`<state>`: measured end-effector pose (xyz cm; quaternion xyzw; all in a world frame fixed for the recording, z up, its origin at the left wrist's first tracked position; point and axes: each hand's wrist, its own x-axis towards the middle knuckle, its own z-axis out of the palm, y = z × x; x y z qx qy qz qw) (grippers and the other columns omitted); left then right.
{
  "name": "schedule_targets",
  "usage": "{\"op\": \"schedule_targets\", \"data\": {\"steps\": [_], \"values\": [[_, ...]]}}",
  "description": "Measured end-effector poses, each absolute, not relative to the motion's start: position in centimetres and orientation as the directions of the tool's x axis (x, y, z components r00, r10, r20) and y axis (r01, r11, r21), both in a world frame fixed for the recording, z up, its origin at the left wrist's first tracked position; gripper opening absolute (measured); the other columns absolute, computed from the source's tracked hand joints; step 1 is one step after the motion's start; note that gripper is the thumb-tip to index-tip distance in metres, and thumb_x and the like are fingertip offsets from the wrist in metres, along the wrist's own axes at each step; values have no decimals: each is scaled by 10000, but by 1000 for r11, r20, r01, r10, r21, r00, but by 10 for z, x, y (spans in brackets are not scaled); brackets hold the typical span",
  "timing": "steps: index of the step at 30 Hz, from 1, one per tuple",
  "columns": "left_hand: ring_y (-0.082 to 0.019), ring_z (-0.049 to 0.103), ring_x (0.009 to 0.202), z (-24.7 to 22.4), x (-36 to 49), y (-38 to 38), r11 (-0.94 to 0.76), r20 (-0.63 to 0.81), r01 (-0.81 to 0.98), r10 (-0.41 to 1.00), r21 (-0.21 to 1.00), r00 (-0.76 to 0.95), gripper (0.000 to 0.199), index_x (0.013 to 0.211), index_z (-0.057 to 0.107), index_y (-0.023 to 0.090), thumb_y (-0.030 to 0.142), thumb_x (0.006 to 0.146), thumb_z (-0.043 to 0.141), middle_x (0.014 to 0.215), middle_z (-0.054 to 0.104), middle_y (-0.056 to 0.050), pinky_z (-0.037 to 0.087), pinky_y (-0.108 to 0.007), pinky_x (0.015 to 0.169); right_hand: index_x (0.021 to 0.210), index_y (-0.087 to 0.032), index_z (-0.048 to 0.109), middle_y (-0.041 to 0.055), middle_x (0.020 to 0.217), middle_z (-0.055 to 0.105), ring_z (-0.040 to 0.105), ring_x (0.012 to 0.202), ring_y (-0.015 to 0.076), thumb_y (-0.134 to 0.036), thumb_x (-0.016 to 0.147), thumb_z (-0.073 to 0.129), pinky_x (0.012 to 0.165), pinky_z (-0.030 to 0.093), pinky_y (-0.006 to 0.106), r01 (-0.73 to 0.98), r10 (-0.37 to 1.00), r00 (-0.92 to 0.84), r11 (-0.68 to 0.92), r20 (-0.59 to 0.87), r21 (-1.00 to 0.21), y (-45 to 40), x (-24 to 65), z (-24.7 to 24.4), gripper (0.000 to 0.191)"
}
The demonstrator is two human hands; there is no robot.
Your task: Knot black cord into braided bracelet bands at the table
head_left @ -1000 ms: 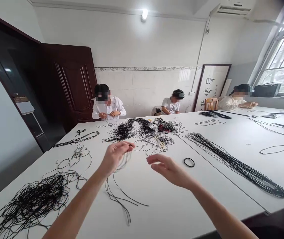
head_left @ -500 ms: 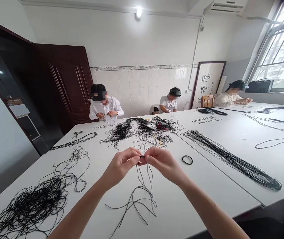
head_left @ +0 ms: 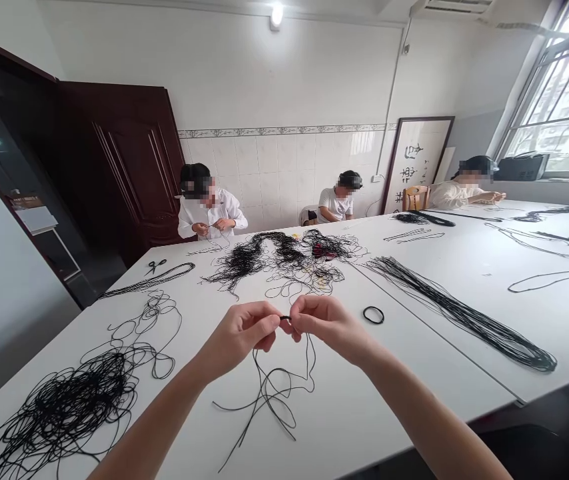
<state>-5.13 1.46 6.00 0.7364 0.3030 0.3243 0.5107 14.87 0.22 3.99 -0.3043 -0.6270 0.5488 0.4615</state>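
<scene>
Two hands pinch a thin black cord above a white table.

The left hand and the right hand are almost shut, close together, and each holds the cord between finger and thumb. The rest of the cord hangs down and lies in loose loops on the table near you. A small black ring lies just to the right of the hands. A big messy heap of cord is on the left, another heap is far ahead, and a long bunch of cord is on the right.
</scene>
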Motion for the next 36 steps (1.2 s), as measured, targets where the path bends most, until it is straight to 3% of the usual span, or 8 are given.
{"op": "schedule_targets", "data": {"steps": [4, 10, 13, 16, 21, 25, 32, 36], "values": [[-87, 381, 505, 63, -52, 6, -256, 125, 122, 769, 959, 628, 224, 800, 692, 146, 306, 870, 552, 560, 498, 8, 275, -250, 487, 758, -156, 611, 7, 661, 614, 523, 615, 95, -349, 838, 646, 598, 400, 235, -90, 897, -363, 236, 252, -968, -8, 152, 45, 211], [-65, 381, 483, 66, -51, 0, -162, 105, 38, 785, 986, 611, 184, 737, 660, 144, 261, 834, 556, 715, 628, -50, 262, -243, 455, 762, -157, 591, 5, 639, 595, 510, 583, 89, -366, 855, 616, 566, 407, 229, -78, 888, -360, 278, 287, -958, -14, 153, 44, 230], [-70, 382, 492, 69, -49, -1, -211, 124, 78, 792, 974, 598, 181, 728, 649, 150, 261, 836, 556, 728, 646, -57, 286, -244, 463, 880, -161, 606, 1, 666, 596, 553, 604, 97, -395, 865, 606, 586, 452, 236, -89, 870, -376, 308, 318, -947, -12, 152, 43, 234], [-82, 386, 510, 72, -48, -2, -248, 124, 135, 799, 959, 588, 189, 716, 643, 156, 271, 837, 555, 704, 641, -51, 304, -246, 476, 982, -168, 625, 12, 710, 622, 581, 626, 106, -384, 875, 597, 592, 485, 245, 10, 837, -408, 404, 365, -915, -12, 153, 45, 243], [-92, 363, 536, 69, -48, 0, -246, 119, 145, 805, 958, 582, 230, 756, 682, 161, 366, 835, 618, 717, 615, -42, 294, -245, 476, 821, -194, 640, 10, 731, 626, 540, 665, 117, -299, 893, 576, 597, 428, 251, 247, 828, -363, 528, 428, -812, -14, 155, 54, 142], [-105, 343, 566, 57, -45, 8, -252, 199, 32, 830, 967, 521, 254, 763, 704, 166, 406, 833, 658, 635, 486, 3, 301, -243, 501, 820, -198, 586, 18, 843, 613, 526, 766, 137, -301, 931, 501, 682, 392, 282, 371, 815, -348, 573, 463, -731, -9, 150, 67, 173], [-157, 516, 838, 33, -23, 21, -173, 317, -358, 862, 918, 396, 382, 620, 510, 184, 470, 840, 634, 740, 488, -2, 460, -309, 834, 768, -181, 515, 39, 862, 546, 498, 796, 150, -268, 907, 489, 659, 389, 269, 392, 817, -456, 541, 353, -745, 21, 138, 87, 167], [-143, 576, 706, 38, -19, 23, -65, 282, -477, 872, 877, 399, 366, 644, 491, 172, 442, 834, 649, 770, 573, -23, 478, -297, 685, 755, -170, 530, 32, 776, 613, 533, 698, 126, -288, 909, 491, 636, 421, 264, 298, 782, -587, 448, 208, -843, 39, 137, 99, 198]]}}
